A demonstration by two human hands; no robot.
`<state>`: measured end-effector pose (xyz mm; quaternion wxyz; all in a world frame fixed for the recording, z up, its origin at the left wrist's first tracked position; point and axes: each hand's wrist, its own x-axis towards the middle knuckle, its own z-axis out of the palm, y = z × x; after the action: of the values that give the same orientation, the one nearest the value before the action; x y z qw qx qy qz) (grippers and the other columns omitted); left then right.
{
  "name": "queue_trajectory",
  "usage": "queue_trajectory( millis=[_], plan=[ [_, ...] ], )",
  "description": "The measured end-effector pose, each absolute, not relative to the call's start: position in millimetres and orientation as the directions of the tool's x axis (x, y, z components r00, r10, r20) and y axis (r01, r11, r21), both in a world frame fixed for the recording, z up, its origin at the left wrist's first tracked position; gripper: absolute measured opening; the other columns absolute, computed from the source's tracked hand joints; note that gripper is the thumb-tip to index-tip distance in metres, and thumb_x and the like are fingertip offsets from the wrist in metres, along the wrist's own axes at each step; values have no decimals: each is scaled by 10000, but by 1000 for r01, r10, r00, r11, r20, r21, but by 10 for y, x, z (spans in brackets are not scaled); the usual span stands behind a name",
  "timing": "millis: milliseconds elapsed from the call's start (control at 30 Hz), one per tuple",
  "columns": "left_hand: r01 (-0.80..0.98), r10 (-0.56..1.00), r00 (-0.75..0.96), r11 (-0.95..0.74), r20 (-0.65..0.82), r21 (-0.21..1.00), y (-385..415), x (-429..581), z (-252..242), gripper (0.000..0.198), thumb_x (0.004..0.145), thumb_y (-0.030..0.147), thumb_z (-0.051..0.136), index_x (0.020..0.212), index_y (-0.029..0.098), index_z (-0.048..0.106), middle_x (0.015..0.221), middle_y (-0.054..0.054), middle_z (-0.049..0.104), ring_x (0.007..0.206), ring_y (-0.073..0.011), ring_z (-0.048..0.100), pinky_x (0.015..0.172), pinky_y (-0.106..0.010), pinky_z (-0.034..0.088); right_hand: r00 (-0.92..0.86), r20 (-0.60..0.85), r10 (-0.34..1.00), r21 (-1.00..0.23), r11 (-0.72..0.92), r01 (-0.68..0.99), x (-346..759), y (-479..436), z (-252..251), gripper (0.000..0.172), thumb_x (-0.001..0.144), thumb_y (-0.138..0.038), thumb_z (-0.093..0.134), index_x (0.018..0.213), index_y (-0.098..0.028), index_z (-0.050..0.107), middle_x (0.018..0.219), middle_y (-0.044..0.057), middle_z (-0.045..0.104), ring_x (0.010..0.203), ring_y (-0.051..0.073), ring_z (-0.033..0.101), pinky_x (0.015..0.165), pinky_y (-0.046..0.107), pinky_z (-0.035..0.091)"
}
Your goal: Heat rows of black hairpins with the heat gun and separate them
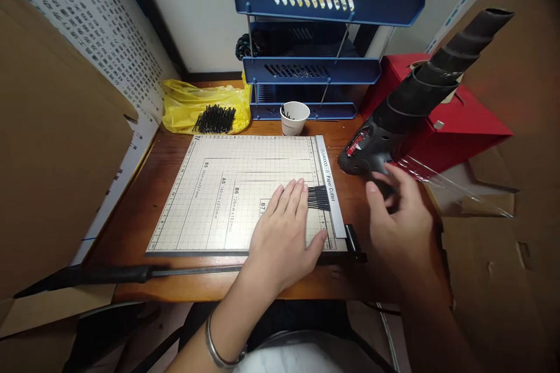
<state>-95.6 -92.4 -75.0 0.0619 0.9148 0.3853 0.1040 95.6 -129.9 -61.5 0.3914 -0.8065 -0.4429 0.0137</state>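
**Left hand pins a black bundle at the cutter's ruler edge; right hand hovers off the board**

Head view: the left hand [283, 227] lies flat, palm down, on the gridded board of the paper cutter [219, 198], fingers stretched out and close together, gripping nothing. Its fingertips [301, 187] rest on the near end of a small bundle of black strips [319, 197], pressing them against the board. The bundle sits at the right side of the board, its far end reaching the grey ruler strip [329, 183] along the cutter's right edge. Its long axis runs left to right, roughly across that strip, so the strips point away from the left fingertips toward the right hand.

The right hand [400, 218] is off the board on the wooden desk [144, 198], fingers loosely curled and half open; it looks empty, though motion blur leaves that uncertain. It hangs just in front of the base of a black heat gun [420, 99], which leans against a red box [455, 122]. The left hand is touching the bundle; the right is near but apart from it.

The cutter's blade arm [131, 273] lies along the board's near edge, handle to the left. Behind the board stand a white paper cup [294, 118], a yellow plastic bag [192, 102] with more black strips piled on it, and a blue stacked tray [319, 41]
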Motion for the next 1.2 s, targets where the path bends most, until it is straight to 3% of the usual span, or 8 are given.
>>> queue_trajectory(
  millis=[133, 467, 633, 800, 867, 967, 1100, 1200],
  plan=[
    [688, 713, 685, -700, 151, 191, -915, -943, -753, 771, 1046, 536, 357, 1581, -15, 293, 1673, -184, 279, 1570, -294, 219, 1304, -470, 190, 578, 502, 643, -375, -441, 816, 1195, -1389, -671, 594, 917, -466, 600, 1436, -179, 567, 1402, 158, 600, 1228, 423, 539, 1020, 605, 409],
    [692, 730, 665, -682, 156, 236, -908, -985, -646, 781, 1046, 543, 412, 1597, 18, 236, 1684, -170, 247, 1580, -290, 180, 1298, -533, 192, 441, 416, 795, -336, -317, 887, 1330, -1375, -834, 567, 994, -302, 435, 1534, -132, 471, 1341, 186, 577, 1197, 332, 555, 1041, 513, 470],
    [667, 788, 565, -611, 245, 427, -504, -594, -325, 728, 1027, 507, 509, 1554, 35, 338, 1638, -191, 359, 1538, -320, 305, 1283, -511, 219, 466, 367, 805, -390, -321, 863, 1345, -1372, -781, 594, 974, -313, 455, 1540, -131, 454, 1343, 196, 577, 1206, 349, 558, 1039, 540, 472],
    [495, 840, 520, -443, 154, 747, 28, 182, -131, 847, 832, 719, 684, 1418, 136, 499, 1530, -191, 523, 1388, -374, 521, 1084, -470, 484, 562, 572, 597, -543, -238, 805, 1282, -1387, -755, 613, 881, -393, 620, 1435, -138, 560, 1308, 180, 634, 1143, 329, 606, 1014, 524, 473],
    [447, 843, 520, -404, 136, 799, 122, 412, -127, 766, 756, 717, 759, 1296, 204, 580, 1377, -142, 663, 1252, -371, 631, 965, -445, 542, 710, 491, 505, -761, -147, 632, 1185, -1402, -725, 510, 863, -420, 676, 1301, -160, 639, 1127, 132, 693, 926, 237, 635, 868, 412, 509],
    [440, 862, 485, -384, 144, 812, 143, 587, -150, 570, 753, 649, 798, 1118, 236, 648, 1150, -97, 763, 1081, -357, 708, 851, -425, 554, 780, 118, 615, -986, -23, 167, 1036, -1406, -646, 512, 828, -585, 706, 1075, -138, 671, 846, 74, 665, 636, 136, 539, 586, 273, 423],
    [415, 883, 429, -382, 193, 826, 54, 583, -136, 522, 770, 658, 783, 1058, 238, 669, 1041, -90, 778, 1000, -350, 721, 786, -410, 539, 519, -249, 818, -911, -16, -411, 925, -1310, -481, 708, 755, -778, 689, 1079, -148, 683, 775, 10, 578, 510, 59, 352, 462, 212, 295],
    [263, 883, 369, -398, 290, 879, -75, 491, -63, 475, 775, 623, 804, 1030, 247, 664, 978, -50, 775, 928, -291, 726, 743, -363, 533, 342, -215, 915, -798, 38, -601, 849, -1141, -330, 746, 769, -854, 604, 1030, -165, 716, 839, 32, 599, 574, 77, 415, 504, 217, 398]
  ],
)
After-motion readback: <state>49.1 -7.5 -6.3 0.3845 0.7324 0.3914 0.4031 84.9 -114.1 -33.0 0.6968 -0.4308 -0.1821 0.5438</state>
